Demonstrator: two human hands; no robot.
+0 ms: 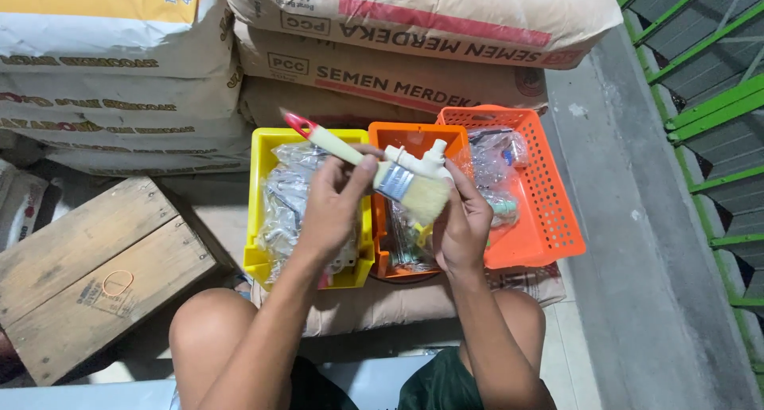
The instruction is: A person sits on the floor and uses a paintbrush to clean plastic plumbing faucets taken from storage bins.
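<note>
Bare knees (208, 330) are seen nearest. Left of the orange bin (414, 139), a paintbrush (374, 171) is clamped in the left hand (330, 207); over it, a white plastic fitting (418, 159) is gripped by the right hand (461, 227), brushing apparently underway, bagged parts untouched.

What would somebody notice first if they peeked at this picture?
Probably the paintbrush in the middle, held by the left hand with its bristles against a white plastic fitting in the right hand. Right behind sit bright bins: a yellow bin, a small orange bin and an orange basket, before stacked cement sacks.
</note>
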